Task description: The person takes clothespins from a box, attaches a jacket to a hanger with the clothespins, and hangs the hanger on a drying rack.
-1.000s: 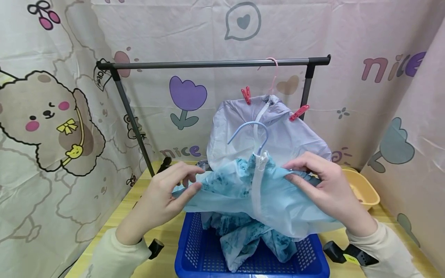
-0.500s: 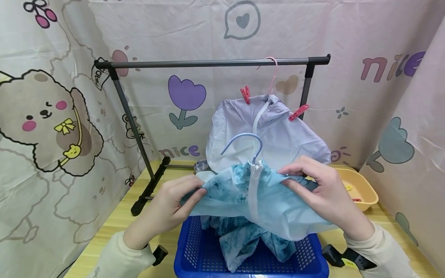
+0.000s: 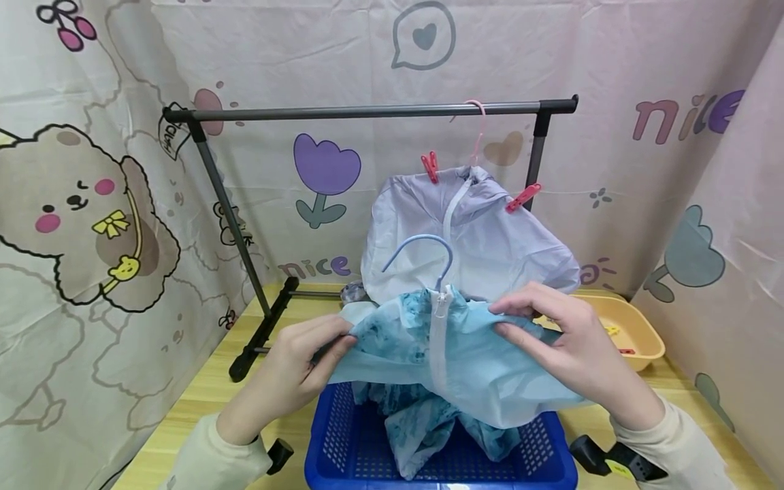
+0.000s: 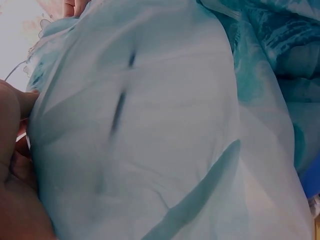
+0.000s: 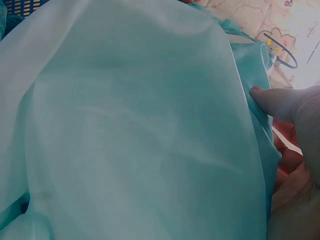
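Note:
A light-blue zip jacket (image 3: 502, 374) with teal-patterned shoulders is held up over a blue basket (image 3: 327, 442). A blue hanger (image 3: 422, 237) sits inside it, its hook rising from the collar beside the white zipper (image 3: 437, 340). My left hand (image 3: 297, 364) pinches the shoulder at the left between thumb and fingers. At the opposite shoulder, my right hand (image 3: 572, 350) pinches the fabric, its thumb (image 5: 275, 100) pressing the cloth in the right wrist view. Teal-patterned cloth (image 3: 416, 435) hangs below into the basket; whether it belongs to the same jacket I cannot tell.
Behind stands a black rack with a horizontal bar (image 3: 343, 113). A lavender jacket (image 3: 401, 224) hangs there on a pink hanger (image 3: 480, 133), with red clothespins (image 3: 523, 198) at its shoulders. A yellow basin (image 3: 649, 333) holding small clips stands at the right.
My left hand has moved in from loosely spread fingers to pinch the shoulder. The jacket and hanger hook have shifted slightly left and down. My right hand keeps its hold.

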`<move>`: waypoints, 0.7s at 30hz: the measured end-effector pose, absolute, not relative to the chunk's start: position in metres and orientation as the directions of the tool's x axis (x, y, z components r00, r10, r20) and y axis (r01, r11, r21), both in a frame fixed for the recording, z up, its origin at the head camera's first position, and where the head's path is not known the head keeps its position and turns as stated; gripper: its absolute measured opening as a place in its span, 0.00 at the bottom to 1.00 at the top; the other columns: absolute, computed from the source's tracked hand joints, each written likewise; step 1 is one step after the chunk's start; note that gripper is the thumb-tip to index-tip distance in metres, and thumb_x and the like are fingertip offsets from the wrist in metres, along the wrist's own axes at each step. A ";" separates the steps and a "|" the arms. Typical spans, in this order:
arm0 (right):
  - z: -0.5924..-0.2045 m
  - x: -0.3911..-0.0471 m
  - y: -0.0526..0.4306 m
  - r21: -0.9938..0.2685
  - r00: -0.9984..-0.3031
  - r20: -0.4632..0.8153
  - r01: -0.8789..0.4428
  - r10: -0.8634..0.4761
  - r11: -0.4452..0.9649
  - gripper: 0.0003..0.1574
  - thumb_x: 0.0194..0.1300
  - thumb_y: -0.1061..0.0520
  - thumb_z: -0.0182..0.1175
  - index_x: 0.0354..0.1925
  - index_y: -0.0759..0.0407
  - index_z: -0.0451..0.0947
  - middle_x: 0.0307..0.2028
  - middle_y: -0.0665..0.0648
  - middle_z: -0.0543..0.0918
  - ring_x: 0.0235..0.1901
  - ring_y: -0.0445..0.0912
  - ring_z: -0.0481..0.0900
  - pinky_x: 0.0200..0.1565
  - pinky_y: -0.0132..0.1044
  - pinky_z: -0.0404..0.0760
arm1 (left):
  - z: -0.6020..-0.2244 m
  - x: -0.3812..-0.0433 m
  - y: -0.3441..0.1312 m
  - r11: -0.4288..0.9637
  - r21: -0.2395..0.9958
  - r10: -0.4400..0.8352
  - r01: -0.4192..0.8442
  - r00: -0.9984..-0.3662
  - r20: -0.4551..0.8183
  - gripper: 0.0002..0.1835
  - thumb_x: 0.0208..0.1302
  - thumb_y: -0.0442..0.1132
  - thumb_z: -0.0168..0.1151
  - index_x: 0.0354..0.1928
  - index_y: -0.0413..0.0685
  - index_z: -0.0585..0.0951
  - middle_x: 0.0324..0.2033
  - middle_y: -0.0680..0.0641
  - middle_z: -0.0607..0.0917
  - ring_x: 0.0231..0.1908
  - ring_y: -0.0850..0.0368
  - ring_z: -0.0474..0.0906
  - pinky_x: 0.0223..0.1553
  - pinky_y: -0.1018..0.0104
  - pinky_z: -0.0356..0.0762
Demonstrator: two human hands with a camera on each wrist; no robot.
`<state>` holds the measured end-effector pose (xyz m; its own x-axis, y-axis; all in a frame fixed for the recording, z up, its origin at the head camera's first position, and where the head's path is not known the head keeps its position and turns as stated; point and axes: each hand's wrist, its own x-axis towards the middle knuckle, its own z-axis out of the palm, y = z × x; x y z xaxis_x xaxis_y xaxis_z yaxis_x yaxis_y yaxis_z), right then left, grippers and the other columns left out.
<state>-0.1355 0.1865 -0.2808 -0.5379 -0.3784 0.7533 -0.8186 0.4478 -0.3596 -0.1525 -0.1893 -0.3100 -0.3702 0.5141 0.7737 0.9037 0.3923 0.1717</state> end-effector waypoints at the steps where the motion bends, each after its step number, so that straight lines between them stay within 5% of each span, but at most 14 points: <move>1: -0.282 -0.135 0.187 -0.360 -0.540 0.753 -0.817 -0.376 0.451 0.31 0.53 0.77 0.76 0.50 0.49 0.88 0.42 0.44 0.88 0.40 0.34 0.82 0.48 0.22 0.81 | -0.311 -0.153 -0.190 0.394 0.175 0.510 0.902 -0.373 0.775 0.08 0.76 0.28 0.62 0.39 0.50 0.82 0.31 0.56 0.80 0.29 0.68 0.71 0.34 0.78 0.73; 21: -0.302 -0.126 0.217 -0.441 -0.621 0.735 -0.744 -0.274 0.502 0.27 0.60 0.78 0.71 0.48 0.50 0.88 0.42 0.42 0.90 0.41 0.33 0.86 0.49 0.20 0.82 | -0.324 -0.147 -0.217 0.485 0.251 0.377 0.838 -0.459 0.804 0.16 0.63 0.19 0.65 0.40 0.51 0.85 0.32 0.54 0.86 0.30 0.67 0.75 0.35 0.75 0.75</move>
<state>-0.1255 0.2168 -0.3016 -0.6206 -0.2740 0.7347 -0.7441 0.5015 -0.4414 -0.1472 -0.2174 -0.3243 -0.4593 0.3769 0.8043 0.8378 0.4846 0.2514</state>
